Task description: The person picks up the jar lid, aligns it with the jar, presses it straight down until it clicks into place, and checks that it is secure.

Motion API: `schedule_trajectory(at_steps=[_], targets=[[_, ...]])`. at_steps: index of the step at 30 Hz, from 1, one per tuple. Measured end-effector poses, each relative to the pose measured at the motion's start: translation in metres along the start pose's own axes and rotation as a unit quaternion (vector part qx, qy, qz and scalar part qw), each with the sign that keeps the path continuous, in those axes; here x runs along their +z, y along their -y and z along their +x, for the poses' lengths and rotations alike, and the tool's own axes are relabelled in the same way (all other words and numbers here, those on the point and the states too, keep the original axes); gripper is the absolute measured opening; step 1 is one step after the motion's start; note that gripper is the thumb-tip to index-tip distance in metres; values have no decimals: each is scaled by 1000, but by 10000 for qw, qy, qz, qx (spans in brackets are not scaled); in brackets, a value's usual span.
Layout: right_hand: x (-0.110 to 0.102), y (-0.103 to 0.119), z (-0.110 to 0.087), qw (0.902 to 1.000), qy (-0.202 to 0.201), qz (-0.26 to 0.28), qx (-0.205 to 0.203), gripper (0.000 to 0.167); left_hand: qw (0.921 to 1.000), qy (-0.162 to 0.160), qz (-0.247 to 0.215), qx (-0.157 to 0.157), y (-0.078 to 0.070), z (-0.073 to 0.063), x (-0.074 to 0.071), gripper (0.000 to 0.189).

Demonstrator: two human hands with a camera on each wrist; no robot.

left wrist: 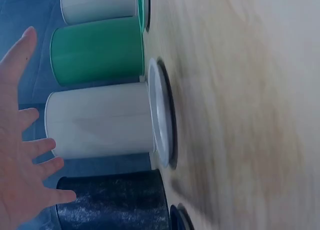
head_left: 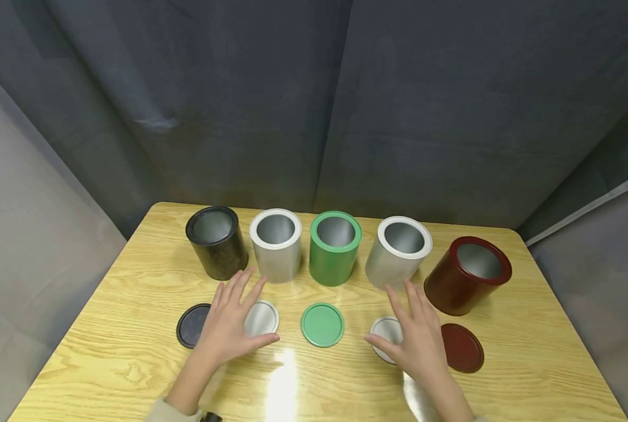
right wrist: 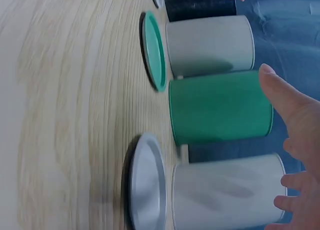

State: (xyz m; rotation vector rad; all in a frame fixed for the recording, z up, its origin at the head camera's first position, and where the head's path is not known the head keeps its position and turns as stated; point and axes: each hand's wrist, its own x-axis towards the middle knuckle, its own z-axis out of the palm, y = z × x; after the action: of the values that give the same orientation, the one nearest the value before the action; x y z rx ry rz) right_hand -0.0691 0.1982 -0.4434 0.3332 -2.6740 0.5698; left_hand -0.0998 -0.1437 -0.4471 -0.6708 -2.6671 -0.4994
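My left hand (head_left: pixel 229 325) hovers over the table with fingers spread and nothing held. It lies between a black lid (head_left: pixel 188 327) and a white lid (head_left: pixel 264 318), partly covering both. My right hand (head_left: pixel 420 337), also spread, is above the right-hand white lid (head_left: pixel 386 329) and beside a dark red lid (head_left: pixel 464 350). A green lid (head_left: pixel 322 324) lies between the hands. Behind the lids stand matching uncovered cans: black (head_left: pixel 223 258), white (head_left: pixel 278 262), green (head_left: pixel 332 265), another white (head_left: pixel 389 268) and dark red (head_left: pixel 448 288). Neither wrist view shows fingers touching a can.
The cans stand in a row near the back edge of the wooden table (head_left: pixel 108 334). A dark curtain (head_left: pixel 240 117) hangs behind it, with lighter grey cloth (head_left: pixel 29 264) at the sides. Below the right hand, a shiny silvery thing (head_left: pixel 415 398) is partly hidden by the forearm.
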Motion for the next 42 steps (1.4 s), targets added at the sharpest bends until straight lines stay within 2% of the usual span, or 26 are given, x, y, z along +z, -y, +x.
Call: schedule_trajectory(at_steps=[9, 14, 18, 22, 31, 42], targets=[[11, 16, 7, 9986, -263, 337, -314, 90, 9998, -24, -182, 63, 8, -4, -10, 100], [18, 23, 12, 9959, -390, 573, -585, 88, 9998, -25, -138, 170, 13, -7, -15, 101], [24, 29, 15, 9935, -458, 738, -735, 86, 9990, -148, -261, 320, 19, -9, -18, 102], [29, 35, 18, 9925, -358, 909, -737, 85, 9978, -260, -422, 431, 26, -11, -20, 101], [39, 53, 21, 9902, -73, 1119, -830, 85, 9972, -155, -552, 477, 38, -18, -31, 100], [51, 76, 29, 9873, 354, 1279, -870, 85, 9971, -132, -667, 350, 51, -28, -38, 98]])
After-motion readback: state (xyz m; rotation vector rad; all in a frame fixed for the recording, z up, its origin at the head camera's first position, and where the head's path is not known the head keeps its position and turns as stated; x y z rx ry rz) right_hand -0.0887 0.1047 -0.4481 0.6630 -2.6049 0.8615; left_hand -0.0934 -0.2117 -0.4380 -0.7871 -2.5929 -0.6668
